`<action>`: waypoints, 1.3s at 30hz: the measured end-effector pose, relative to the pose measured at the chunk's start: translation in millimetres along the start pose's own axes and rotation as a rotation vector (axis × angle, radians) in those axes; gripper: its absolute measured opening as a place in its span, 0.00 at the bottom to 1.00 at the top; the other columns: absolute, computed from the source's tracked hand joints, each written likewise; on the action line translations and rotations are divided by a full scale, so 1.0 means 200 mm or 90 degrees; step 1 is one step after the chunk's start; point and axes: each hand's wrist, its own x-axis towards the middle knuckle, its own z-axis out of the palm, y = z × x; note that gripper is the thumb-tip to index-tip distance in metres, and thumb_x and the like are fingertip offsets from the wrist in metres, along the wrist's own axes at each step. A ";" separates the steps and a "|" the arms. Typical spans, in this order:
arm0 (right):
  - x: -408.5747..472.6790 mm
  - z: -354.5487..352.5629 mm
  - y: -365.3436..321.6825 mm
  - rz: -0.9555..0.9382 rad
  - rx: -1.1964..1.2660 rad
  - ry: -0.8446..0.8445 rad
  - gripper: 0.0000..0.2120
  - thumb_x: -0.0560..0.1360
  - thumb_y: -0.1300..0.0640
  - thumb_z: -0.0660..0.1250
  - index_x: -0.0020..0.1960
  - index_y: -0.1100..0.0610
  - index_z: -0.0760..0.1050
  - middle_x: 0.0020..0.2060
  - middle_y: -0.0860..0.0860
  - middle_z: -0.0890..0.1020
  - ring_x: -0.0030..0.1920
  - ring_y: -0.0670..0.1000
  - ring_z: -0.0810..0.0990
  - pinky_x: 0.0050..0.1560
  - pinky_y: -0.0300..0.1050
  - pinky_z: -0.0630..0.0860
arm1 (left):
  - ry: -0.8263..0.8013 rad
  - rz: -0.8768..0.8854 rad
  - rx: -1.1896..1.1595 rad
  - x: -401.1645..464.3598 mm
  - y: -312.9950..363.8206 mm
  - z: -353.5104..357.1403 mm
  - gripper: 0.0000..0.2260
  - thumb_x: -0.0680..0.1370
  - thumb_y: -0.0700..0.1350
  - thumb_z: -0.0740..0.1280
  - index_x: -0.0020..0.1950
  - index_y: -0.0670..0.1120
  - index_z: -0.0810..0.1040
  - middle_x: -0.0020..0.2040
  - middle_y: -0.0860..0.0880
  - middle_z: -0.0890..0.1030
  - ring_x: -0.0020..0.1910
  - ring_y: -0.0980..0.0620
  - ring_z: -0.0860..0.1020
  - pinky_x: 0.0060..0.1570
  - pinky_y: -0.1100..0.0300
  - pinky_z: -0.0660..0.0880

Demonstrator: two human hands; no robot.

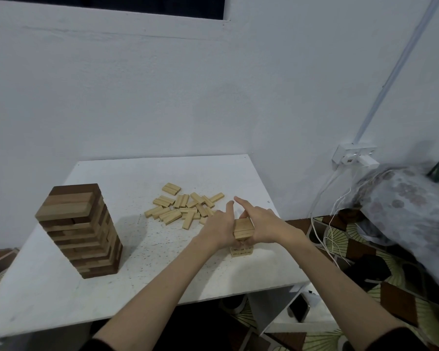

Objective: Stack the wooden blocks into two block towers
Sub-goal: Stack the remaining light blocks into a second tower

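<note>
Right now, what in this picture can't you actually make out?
- Small tower, head view: the left hand and right hand cover its middle, so its layers cannot be counted.
- Markings on its lowest blocks: too small to read.
- Loose blocks: the ones nearest the hands are partly hidden.
- Tall tower: far sides unseen.

A pale wall [142, 92] rises beyond the hands, a dark window [147, 6] set high in it; a white table [61, 282] lies beneath them; right of them, 1 wall socket [354, 154] under a conduit [401, 64]; patterned floor [380, 295] below.
</note>
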 end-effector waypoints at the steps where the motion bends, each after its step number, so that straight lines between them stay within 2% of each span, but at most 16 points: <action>1: 0.00 0.00 0.00 0.002 0.002 0.000 0.55 0.64 0.56 0.78 0.77 0.44 0.43 0.57 0.46 0.75 0.57 0.52 0.73 0.62 0.47 0.63 | 0.000 0.000 0.000 0.00 0.00 0.00 0.48 0.66 0.49 0.78 0.74 0.41 0.50 0.53 0.43 0.78 0.55 0.45 0.74 0.53 0.49 0.74; 7: 0.00 0.00 0.00 0.029 0.006 -0.020 0.56 0.64 0.54 0.78 0.76 0.41 0.42 0.59 0.46 0.74 0.59 0.54 0.71 0.64 0.49 0.64 | -0.014 -0.004 -0.033 -0.01 0.01 -0.01 0.49 0.66 0.48 0.78 0.75 0.41 0.48 0.52 0.43 0.79 0.53 0.45 0.76 0.53 0.49 0.75; 11: -0.01 -0.04 0.00 0.041 -0.001 -0.035 0.60 0.60 0.50 0.80 0.76 0.39 0.40 0.64 0.45 0.72 0.64 0.55 0.68 0.66 0.53 0.65 | -0.034 -0.012 -0.075 -0.03 -0.03 -0.06 0.54 0.64 0.51 0.79 0.77 0.43 0.45 0.61 0.42 0.74 0.61 0.45 0.72 0.59 0.51 0.72; 14: -0.03 -0.11 -0.01 0.033 0.026 -0.029 0.59 0.60 0.48 0.81 0.76 0.40 0.43 0.66 0.46 0.70 0.67 0.53 0.65 0.68 0.53 0.63 | -0.014 -0.016 -0.123 -0.07 -0.07 -0.14 0.53 0.62 0.55 0.79 0.77 0.46 0.50 0.66 0.44 0.71 0.65 0.46 0.69 0.62 0.52 0.69; 17: -0.05 -0.16 -0.05 0.020 0.070 -0.012 0.53 0.63 0.46 0.79 0.76 0.43 0.49 0.66 0.47 0.70 0.67 0.51 0.65 0.68 0.50 0.64 | 0.042 -0.024 -0.168 -0.11 -0.13 -0.22 0.44 0.67 0.58 0.75 0.75 0.46 0.57 0.66 0.45 0.71 0.64 0.48 0.70 0.62 0.54 0.69; 19: -0.04 -0.18 -0.09 0.010 0.105 0.023 0.45 0.66 0.46 0.77 0.75 0.44 0.55 0.65 0.47 0.71 0.66 0.50 0.67 0.65 0.46 0.66 | 0.096 -0.033 -0.175 -0.13 -0.19 -0.25 0.34 0.72 0.58 0.70 0.72 0.45 0.62 0.65 0.46 0.73 0.63 0.48 0.71 0.61 0.55 0.69; 24: 0.01 -0.12 -0.25 -0.024 0.124 0.140 0.24 0.74 0.51 0.70 0.69 0.50 0.68 0.59 0.48 0.75 0.58 0.47 0.72 0.55 0.39 0.67 | 0.253 -0.044 -0.128 -0.19 -0.38 -0.27 0.18 0.78 0.48 0.65 0.65 0.42 0.71 0.58 0.45 0.77 0.58 0.48 0.74 0.54 0.61 0.68; 30: 0.09 0.08 -0.45 -0.046 0.167 0.190 0.13 0.77 0.58 0.66 0.62 0.57 0.76 0.53 0.50 0.78 0.55 0.48 0.75 0.51 0.34 0.67 | 0.324 -0.072 -0.143 -0.27 -0.53 -0.18 0.12 0.79 0.43 0.63 0.61 0.40 0.74 0.57 0.44 0.76 0.58 0.47 0.73 0.53 0.65 0.64; 32: 0.13 0.18 -0.48 -0.036 0.175 0.194 0.12 0.77 0.60 0.65 0.60 0.58 0.77 0.54 0.52 0.79 0.54 0.48 0.76 0.52 0.35 0.69 | 0.340 -0.089 -0.149 -0.30 -0.57 -0.12 0.11 0.79 0.41 0.62 0.61 0.40 0.75 0.57 0.44 0.77 0.59 0.47 0.73 0.54 0.65 0.64; 36: 0.19 0.42 -0.47 0.019 0.177 0.175 0.11 0.78 0.60 0.62 0.59 0.58 0.76 0.55 0.52 0.78 0.56 0.49 0.76 0.57 0.43 0.73 | 0.320 -0.122 -0.134 -0.32 -0.65 -0.01 0.11 0.79 0.40 0.60 0.61 0.40 0.74 0.57 0.44 0.76 0.59 0.47 0.72 0.55 0.61 0.66; 39: 0.24 0.55 -0.45 0.053 0.162 0.181 0.11 0.78 0.61 0.62 0.60 0.59 0.75 0.57 0.53 0.77 0.49 0.48 0.74 0.53 0.40 0.71 | 0.304 -0.139 -0.109 -0.30 -0.70 0.02 0.11 0.79 0.39 0.59 0.60 0.41 0.74 0.57 0.44 0.75 0.58 0.48 0.71 0.53 0.63 0.66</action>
